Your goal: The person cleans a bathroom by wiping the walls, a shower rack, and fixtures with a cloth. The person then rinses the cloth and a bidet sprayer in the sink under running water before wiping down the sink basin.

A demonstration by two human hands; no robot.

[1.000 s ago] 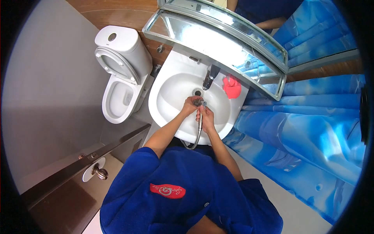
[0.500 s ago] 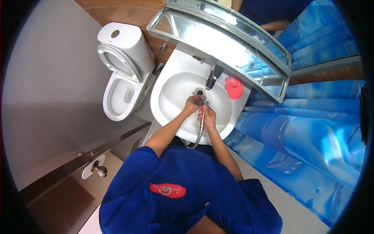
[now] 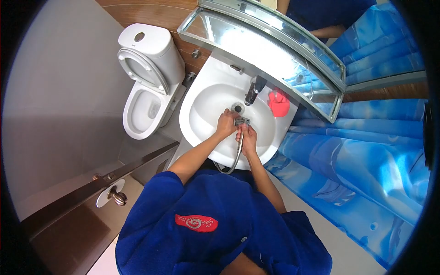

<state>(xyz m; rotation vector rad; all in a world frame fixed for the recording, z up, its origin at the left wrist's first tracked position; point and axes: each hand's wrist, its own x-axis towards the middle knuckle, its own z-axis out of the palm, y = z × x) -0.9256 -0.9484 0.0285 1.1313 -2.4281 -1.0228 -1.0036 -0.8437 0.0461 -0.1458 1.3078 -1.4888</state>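
Over the white sink (image 3: pixel 198 128), my left hand (image 3: pixel 225 124) is closed on a small shiny metal fitting (image 3: pixel 242 121), its finger tips partly hiding it. My right hand (image 3: pixel 248 141) is wrapped round the end of a flexible metal hose (image 3: pixel 236 160), just below the fitting. The hose bends down over the sink's front rim and out of sight near my shirt. Whether hose and fitting are joined is hard to make out. Beyond my hands is the round drain hole (image 3: pixel 238 108), with the dark chrome faucet (image 3: pixel 255 90) above it.
A coral-red cloth or glove (image 3: pixel 278 103) lies on the sink's right rim. A mirrored shelf (image 3: pixel 261 52) overhangs the back. The toilet (image 3: pixel 149 107) stands left, a door with a knob (image 3: pixel 120 198) lower left, and a blue shower curtain (image 3: pixel 353 160) hangs on the right.
The view has shifted slightly. The fitting has turned a little between my fingers, and both hands keep their holds.
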